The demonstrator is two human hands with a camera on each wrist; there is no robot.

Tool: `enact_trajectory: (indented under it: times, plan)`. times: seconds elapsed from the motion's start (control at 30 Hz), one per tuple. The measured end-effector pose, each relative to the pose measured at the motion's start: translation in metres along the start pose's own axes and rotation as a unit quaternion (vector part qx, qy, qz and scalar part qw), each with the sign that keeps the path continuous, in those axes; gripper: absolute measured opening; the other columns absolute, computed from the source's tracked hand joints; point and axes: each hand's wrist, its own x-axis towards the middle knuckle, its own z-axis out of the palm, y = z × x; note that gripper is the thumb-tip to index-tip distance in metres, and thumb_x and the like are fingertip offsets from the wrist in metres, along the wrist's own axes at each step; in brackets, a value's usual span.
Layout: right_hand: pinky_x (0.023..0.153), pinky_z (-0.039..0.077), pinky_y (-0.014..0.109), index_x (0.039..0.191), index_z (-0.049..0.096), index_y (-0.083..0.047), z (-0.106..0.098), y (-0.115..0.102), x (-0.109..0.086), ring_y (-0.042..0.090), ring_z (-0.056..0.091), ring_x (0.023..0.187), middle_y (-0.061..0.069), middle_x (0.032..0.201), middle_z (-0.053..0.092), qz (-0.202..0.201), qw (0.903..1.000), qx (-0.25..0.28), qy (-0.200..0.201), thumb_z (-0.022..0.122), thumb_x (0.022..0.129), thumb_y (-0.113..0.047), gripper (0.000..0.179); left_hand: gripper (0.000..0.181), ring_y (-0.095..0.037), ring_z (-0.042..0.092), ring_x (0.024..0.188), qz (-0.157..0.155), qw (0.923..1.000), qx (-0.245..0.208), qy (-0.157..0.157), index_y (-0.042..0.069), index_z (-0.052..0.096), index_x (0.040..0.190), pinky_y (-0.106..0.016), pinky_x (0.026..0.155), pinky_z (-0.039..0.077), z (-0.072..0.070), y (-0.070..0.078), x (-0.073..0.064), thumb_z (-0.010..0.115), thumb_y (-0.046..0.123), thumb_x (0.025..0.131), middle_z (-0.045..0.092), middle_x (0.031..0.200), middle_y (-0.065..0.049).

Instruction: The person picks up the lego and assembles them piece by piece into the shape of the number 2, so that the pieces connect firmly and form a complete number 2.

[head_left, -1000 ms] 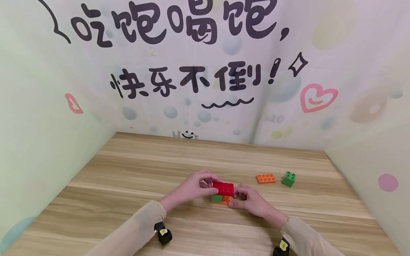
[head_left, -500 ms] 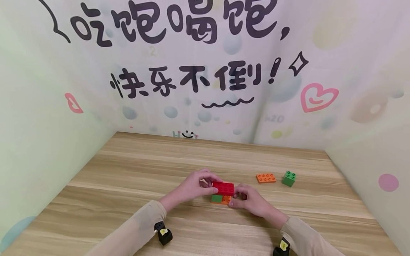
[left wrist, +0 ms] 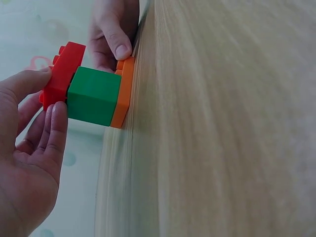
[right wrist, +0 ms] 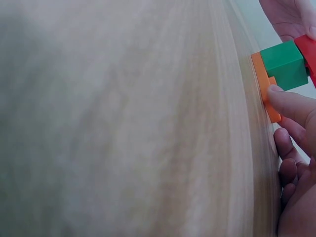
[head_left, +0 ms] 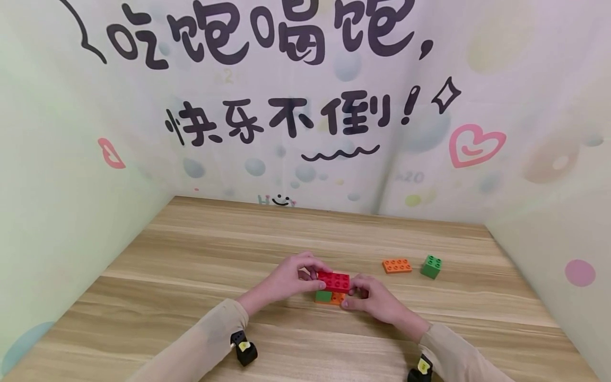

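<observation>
My left hand (head_left: 291, 277) pinches a red building brick (head_left: 338, 282) between thumb and fingers, its studs facing up. Directly beneath it stands a green brick (left wrist: 94, 96); in the left wrist view the red one is slightly tilted against it, with a narrow dark gap between. The green brick sits on one end of an orange studded plate (left wrist: 124, 94), which lies on the table. At the plate's other end, my right hand (head_left: 374, 301) grips it with the thumb (right wrist: 284, 98) on top. The red brick overhangs the plate's bare studs.
To the right and farther back lie a second orange plate (head_left: 396, 266) and another green brick (head_left: 431, 267), apart from each other. The wooden table (head_left: 215, 239) meets a printed wall sheet (head_left: 305, 175) at the back and pale side walls.
Both hands hold their places. The red brick's studs show more plainly now, as if its top has tipped slightly toward the head camera.
</observation>
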Motion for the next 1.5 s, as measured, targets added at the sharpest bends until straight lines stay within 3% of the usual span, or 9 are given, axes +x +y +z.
enact_trajectory:
  times: [0.6,1.5]
  plan:
    - [0.061,0.032,0.022,0.090,0.067,-0.013,-0.0016,-0.0026,-0.0020,0.011,0.042,0.073,0.004,0.088,0.056,-0.012,0.9997,0.021,0.004,0.079,0.084,-0.027,0.019,0.028,-0.011,0.058,0.089,-0.013,0.9999,-0.010,-0.001,0.012,0.073,0.114,-0.018,0.080,0.055,-0.0009,-0.0031,0.0024,0.076,0.017,0.087,0.063,0.101,-0.010]
    - [0.063,0.034,0.021,0.090,0.068,-0.017,-0.0004,-0.0005,0.0006,0.012,0.043,0.075,-0.001,0.088,0.055,-0.004,0.9999,0.011,-0.001,0.078,0.084,-0.030,0.018,0.027,-0.011,0.057,0.090,-0.029,0.9993,-0.024,-0.006,0.011,0.074,0.114,-0.020,0.081,0.055,-0.0028,-0.0009,0.0034,0.076,0.017,0.087,0.064,0.100,-0.010]
